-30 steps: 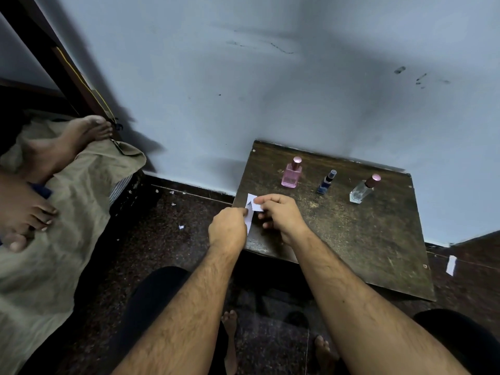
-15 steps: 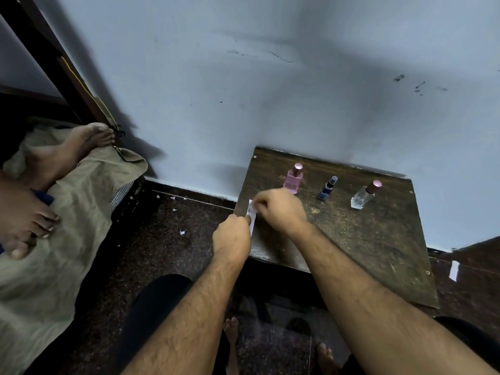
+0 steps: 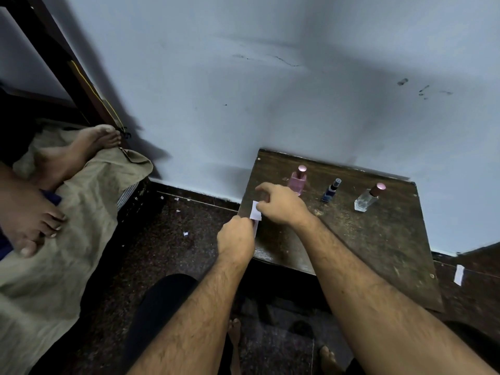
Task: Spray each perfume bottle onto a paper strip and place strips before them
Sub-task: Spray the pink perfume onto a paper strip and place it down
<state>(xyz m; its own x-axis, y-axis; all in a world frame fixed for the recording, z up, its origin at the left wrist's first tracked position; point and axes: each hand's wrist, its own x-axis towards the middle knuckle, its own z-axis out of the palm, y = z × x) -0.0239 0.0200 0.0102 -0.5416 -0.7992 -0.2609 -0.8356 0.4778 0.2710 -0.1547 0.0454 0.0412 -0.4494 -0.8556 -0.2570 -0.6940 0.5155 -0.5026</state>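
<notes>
paper strip (image 3: 255, 211), small and white, sits pinched between both hands over the near-left edge of the dark wooden surface (image 3: 378, 247). head view: left hand (image 3: 236, 238) is closed on the strip's lower end, thumb and forefinger together; right hand (image 3: 281, 203) grips the upper part from the right, fingers curled over it. strip stands roughly upright between them. three bottles line the far side: pink bottle (image 3: 297, 181) just beyond the right hand, blue bottle (image 3: 330, 190) in the middle, clear bottle (image 3: 368, 198) to the right, tilted. no strip lies before any bottle yet. judgement: strip is being torn or readied. keep the pinch points close together for a clean edge, then free the right hand for the pink bottle, holding the strip clear of the surface.
</notes>
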